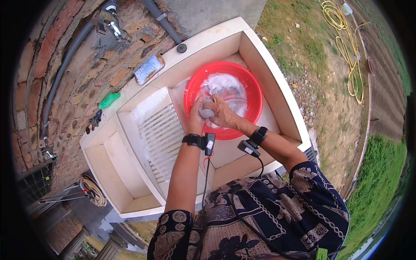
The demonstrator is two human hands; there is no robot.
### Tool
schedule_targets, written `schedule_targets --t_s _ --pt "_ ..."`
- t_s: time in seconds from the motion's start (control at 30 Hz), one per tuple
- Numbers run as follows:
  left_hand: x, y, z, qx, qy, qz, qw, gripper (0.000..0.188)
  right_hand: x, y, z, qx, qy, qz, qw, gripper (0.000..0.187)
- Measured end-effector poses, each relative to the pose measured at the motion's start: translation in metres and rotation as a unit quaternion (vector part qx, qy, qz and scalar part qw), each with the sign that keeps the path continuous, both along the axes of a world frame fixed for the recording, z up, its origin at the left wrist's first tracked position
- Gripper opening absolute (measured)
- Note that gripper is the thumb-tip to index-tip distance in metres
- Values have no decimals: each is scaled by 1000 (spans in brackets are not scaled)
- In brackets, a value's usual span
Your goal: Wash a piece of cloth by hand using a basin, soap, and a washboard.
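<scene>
A round red basin (258,89) sits in the deep part of a pale sink, with white suds (225,82) and greyish water in it. Over its near left side my two hands are together. My left hand (196,113) is closed around a small grey bundle (206,112) that looks like wet, wadded cloth; its exact kind is hard to make out. My right hand (224,113) presses against the same bundle from the right, fingers bent over it. Parts of the bundle are hidden behind the fingers.
Left of the basin lies the sink's ribbed washboard (161,130), partly foamy. A scrubbing brush (149,69) with pale bristles, a dark round plug (181,48) and a green object (109,100) rest along the back ledge. A metal tap (113,28) is on the brick wall.
</scene>
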State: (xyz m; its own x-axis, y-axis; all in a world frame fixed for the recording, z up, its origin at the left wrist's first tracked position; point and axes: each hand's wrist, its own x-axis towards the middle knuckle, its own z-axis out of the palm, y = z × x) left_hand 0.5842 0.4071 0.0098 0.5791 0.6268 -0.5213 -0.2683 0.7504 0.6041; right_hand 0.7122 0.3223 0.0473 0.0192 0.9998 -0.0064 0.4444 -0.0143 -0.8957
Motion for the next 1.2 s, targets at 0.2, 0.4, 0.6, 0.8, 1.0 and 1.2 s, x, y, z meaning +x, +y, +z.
schedule_targets --t_s 0.2,0.4,0.6,0.8,1.0,1.2 --pt "38 10 -8 320 86 -49 942 31 19 -3 29 86 91 -78 989 32" --pt "80 24 9 584 309 -129 740 23 39 14 8 120 -4 -241 963 23" --pt "84 11 35 83 175 80 978 26 54 30 -22 7 -95 -299 949 31" --pt "49 -18 31 77 297 13 952 58 85 16 -76 -180 -293 -253 904 44" --pt "17 -27 11 -122 267 -63 954 92 61 -16 -97 -120 -306 -107 938 27" --pt "-12 -27 -29 -229 115 -63 965 105 42 -20 -13 86 -90 105 987 16"
